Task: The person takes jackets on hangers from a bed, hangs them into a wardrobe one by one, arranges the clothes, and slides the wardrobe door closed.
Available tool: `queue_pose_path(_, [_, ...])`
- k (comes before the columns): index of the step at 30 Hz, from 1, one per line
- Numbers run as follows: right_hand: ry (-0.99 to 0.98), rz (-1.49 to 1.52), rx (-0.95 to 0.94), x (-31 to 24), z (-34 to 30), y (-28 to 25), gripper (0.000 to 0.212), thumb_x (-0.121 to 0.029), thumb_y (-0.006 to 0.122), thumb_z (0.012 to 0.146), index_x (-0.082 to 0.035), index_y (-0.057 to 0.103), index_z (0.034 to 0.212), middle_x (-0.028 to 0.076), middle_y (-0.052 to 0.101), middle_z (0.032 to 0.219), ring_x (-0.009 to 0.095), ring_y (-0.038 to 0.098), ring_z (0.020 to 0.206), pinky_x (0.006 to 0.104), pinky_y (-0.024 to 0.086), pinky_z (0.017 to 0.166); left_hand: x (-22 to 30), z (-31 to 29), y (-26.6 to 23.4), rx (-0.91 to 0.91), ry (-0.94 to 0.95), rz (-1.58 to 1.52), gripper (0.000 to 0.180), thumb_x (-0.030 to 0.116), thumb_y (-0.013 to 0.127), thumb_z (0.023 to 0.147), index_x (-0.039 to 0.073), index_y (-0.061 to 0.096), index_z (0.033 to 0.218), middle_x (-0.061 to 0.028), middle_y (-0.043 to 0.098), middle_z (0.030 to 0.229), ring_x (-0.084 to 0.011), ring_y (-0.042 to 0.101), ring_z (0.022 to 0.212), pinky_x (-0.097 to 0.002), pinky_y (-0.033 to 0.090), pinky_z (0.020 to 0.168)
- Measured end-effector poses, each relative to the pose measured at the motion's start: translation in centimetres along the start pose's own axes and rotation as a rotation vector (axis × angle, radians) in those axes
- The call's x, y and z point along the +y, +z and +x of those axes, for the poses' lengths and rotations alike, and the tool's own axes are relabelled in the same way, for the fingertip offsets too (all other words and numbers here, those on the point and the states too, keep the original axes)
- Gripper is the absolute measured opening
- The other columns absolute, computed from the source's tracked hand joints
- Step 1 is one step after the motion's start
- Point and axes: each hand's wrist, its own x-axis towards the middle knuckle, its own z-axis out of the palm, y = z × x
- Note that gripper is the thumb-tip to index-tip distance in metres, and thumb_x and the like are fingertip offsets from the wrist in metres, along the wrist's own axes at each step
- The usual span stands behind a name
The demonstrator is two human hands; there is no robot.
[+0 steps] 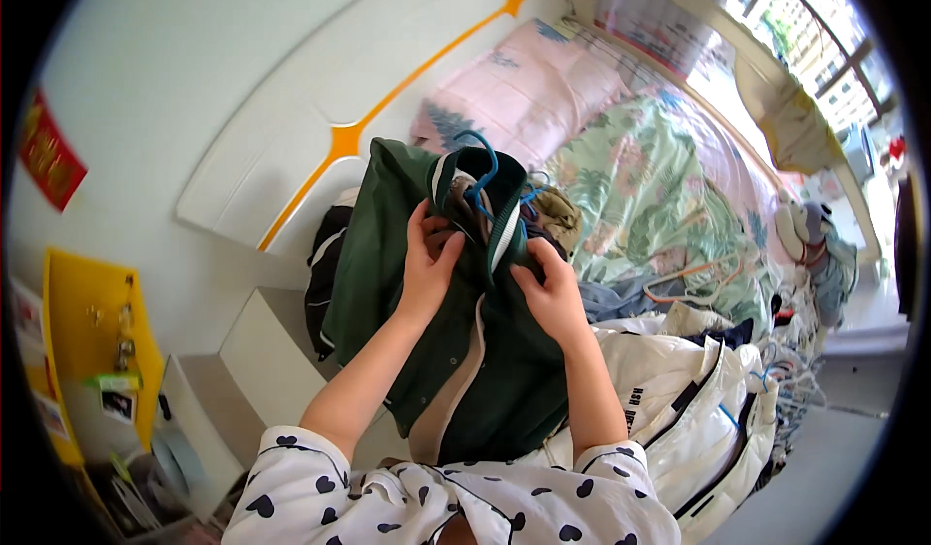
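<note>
A dark green jacket (pixel 388 244) with white stripes on its collar hangs open-fronted before me, a blue hanger (pixel 478 186) inside its neck. The hanger's hook sticks up above the collar. My left hand (pixel 432 249) grips the left side of the collar, thumb on top and fingers curled behind the cloth. On the other side of the opening, my right hand (pixel 548 288) pinches the collar's right edge. Parts of the fingers on both hands are hidden by the cloth. A pale lining strip runs down the jacket's front between my forearms.
Behind the jacket lies a bed with a pink pillow (pixel 524 89) and a green floral quilt (pixel 635 176). White puffy jackets (pixel 679 400) are piled at the right, near loose hangers (pixel 790 370). A yellow shelf (pixel 97 332) and a pale cabinet (pixel 272 351) stand at the left.
</note>
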Motion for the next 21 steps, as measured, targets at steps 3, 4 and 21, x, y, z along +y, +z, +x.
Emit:
queue_pose_path(3, [-0.064,-0.016,-0.118,-6.6,-2.2,2.7,0.023,-0.005,0.065,0.082,0.0,0.055,0.103,0.015,0.058,0.081,0.023,0.055,0.07,0.0302,0.044,0.062,4.5,-4.0,-4.2,0.155,0.132,0.105,0.081,0.007,0.07,0.082,0.002,0.019,0.144,-0.0118,0.046,0.118,-0.0189,0.054,0.099,-0.0282,0.046,0.086])
queue_pose_path(4, [-0.127,-0.018,-0.151,-8.7,-3.2,3.6,0.023,-0.005,0.065,0.082,-0.001,0.055,0.103,0.014,0.059,0.081,0.023,0.056,0.07,0.0301,0.044,0.061,5.9,-5.6,-5.4,0.189,0.155,0.096,0.081,0.007,0.07,0.082,0.002,0.019,0.144,-0.0118,0.046,0.118,-0.0189,0.054,0.099,-0.0282,0.046,0.086])
queue_pose_path(21, [-0.293,0.105,-0.684,-33.7,-29.8,18.2,0.012,0.0,0.06,0.086,-0.001,0.058,0.098,-0.001,0.06,0.086,0.005,0.052,0.081,0.02,0.042,0.074,22.6,-51.4,-28.6,0.571,0.552,0.057,0.062,-0.006,0.045,0.075,-0.002,0.036,0.136,-0.0094,0.059,0.101,-0.0127,0.055,0.089,-0.025,0.043,0.077])
